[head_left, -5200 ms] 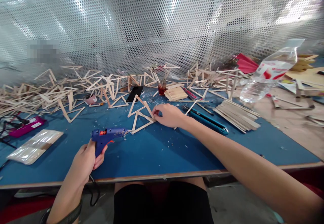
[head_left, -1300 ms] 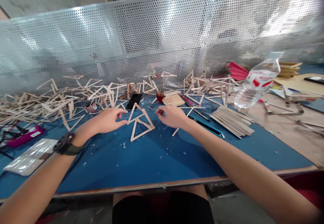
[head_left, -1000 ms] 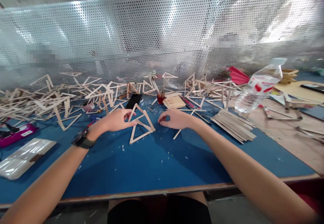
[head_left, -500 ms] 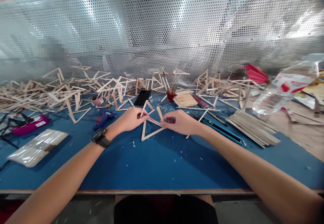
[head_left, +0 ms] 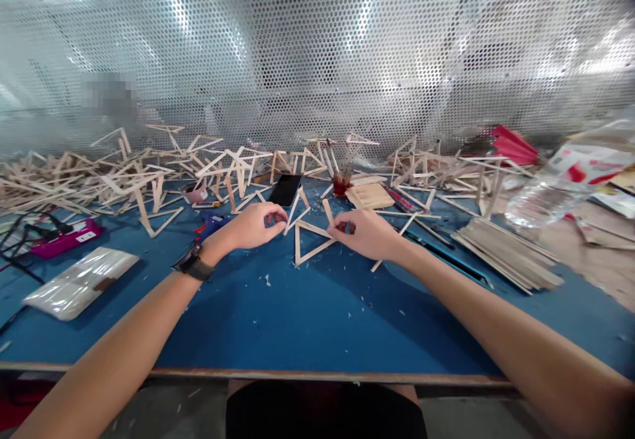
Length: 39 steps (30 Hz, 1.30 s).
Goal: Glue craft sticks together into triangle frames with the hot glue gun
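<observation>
A triangle of flat wooden craft sticks (head_left: 315,253) stands in front of me on the blue tabletop. My right hand (head_left: 364,233) pinches its right corner, where a short stick (head_left: 328,211) rises at a slant from the fingertips. My left hand (head_left: 255,226) is beside it, fingers curled with a gap between thumb and forefinger and nothing visible in them. Just past the left fingertips is a bent piece of joined sticks (head_left: 296,211); whether it touches the triangle I cannot tell.
Heaped stick frames (head_left: 74,178) line the back along a perforated metal screen (head_left: 317,55). On the left are a blue glue gun (head_left: 211,222), purple power strip (head_left: 67,239) and plastic-wrapped pack (head_left: 82,282). Loose sticks (head_left: 506,254) and a clear bottle (head_left: 538,201) are at right.
My left hand has let go of the sticks and drawn a little left. The triangle has shifted slightly right and away with my right hand. The whole view has also shifted a little.
</observation>
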### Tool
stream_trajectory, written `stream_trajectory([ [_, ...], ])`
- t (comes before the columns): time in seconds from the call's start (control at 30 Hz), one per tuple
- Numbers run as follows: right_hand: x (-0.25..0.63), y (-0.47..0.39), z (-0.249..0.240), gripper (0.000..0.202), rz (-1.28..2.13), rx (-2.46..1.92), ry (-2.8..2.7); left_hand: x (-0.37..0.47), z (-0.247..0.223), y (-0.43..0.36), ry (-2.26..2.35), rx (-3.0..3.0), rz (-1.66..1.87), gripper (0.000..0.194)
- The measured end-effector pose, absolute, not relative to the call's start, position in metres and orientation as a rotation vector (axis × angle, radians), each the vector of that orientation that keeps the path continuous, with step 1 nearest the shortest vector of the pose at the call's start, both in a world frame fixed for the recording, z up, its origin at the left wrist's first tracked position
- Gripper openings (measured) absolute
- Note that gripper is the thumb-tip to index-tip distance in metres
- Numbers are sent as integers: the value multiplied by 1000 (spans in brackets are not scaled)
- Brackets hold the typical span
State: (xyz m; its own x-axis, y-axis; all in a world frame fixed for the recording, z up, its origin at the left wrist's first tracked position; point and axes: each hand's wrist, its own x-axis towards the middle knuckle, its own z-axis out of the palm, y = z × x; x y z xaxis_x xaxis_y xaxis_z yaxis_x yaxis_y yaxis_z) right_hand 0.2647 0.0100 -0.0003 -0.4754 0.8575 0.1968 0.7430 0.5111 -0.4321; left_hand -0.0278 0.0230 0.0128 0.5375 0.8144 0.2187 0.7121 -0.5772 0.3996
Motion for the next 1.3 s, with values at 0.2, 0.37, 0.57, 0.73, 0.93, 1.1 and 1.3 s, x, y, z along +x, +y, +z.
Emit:
stream_trajectory([
  [0.2, 263, 9, -1, 32, 383, -1350, -2361, -19, 6, 19, 1272, 2493, 470, 29],
  [0.37, 259, 7, -5, 38, 308, -1441, -2369, -14, -2, 22, 1310, 2392, 561, 25],
  [0.57, 256, 5, -9, 42, 298, -1458, -2300, -11, -13, 28, 1254, 2175, 765, 18],
  [0.73, 254, 3, -8, 41, 364, -1435, -2314, -6, -23, 33, 1320, 1963, 926, 22],
  [0.93, 252, 2, -7, 44, 433, -1458, -2282, -3, -24, 30, 1384, 1888, 896, 22],
  [1.1, 256, 8, -8, 44, 398, -1479, -2269, -7, -21, 28, 1476, 1795, 730, 31],
  [1.3, 257, 7, -3, 42, 372, -1538, -2286, -3, -18, 27, 1490, 1569, 813, 41],
])
